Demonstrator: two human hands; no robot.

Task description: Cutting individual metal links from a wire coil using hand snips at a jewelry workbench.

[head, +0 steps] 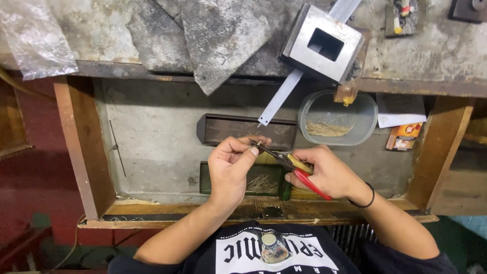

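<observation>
a crumpled clear plastic bag [34, 38] lies far left on the worn bench top [101, 30]. below it a wooden drawer [76, 147] stands open. over the drawer, the left hand [231, 165] pinches something very thin between thumb and forefinger, too small to make out. touching that pinch are the tips of red-and-yellow-handled pliers [291, 167], which the right hand [327, 172] grips closed around the handles. under the hands sits a green tray of fine wires [261, 183]. behind, a dark metal channel [246, 129], then a square steel block [324, 43], and a clear tub [337, 116] with more wires.
</observation>
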